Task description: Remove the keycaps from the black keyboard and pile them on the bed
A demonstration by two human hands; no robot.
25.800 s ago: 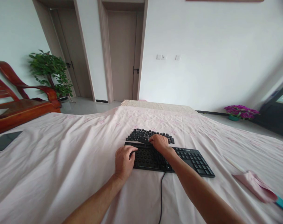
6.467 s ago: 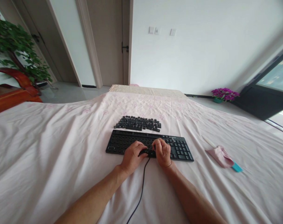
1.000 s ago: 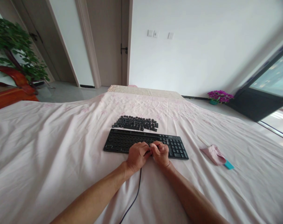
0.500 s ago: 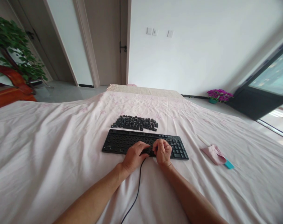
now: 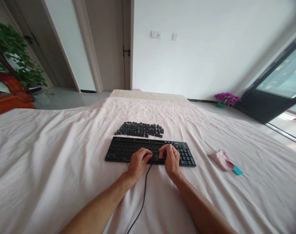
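A black keyboard [image 5: 130,146] lies before me, most of its left and middle part stripped of keycaps. Keys still sit on its number pad [image 5: 186,156]. My right hand [image 5: 171,159] is closed around a keycap puller [image 5: 182,147], whose thin wire end sticks out over the number pad. A small dark piece shows by the fingertips of that hand. My left hand [image 5: 139,161] is pinched over the lower middle of the keyboard; what its fingers hold, if anything, is hidden. Behind the keyboard, the loose black keycaps [image 5: 138,129] lie in rows.
The keyboard's cable [image 5: 144,196] runs toward me over the pale pink cloth [image 5: 65,156]. To the right lie a folded pink cloth [image 5: 223,160] and a turquoise piece [image 5: 238,170], with a thin pale stick [image 5: 210,145] beside them.
My hands have moved slightly apart, and the dark piece between them has gone from the left fingers; a dark piece now shows at the right fingertips. The view has shifted a little.
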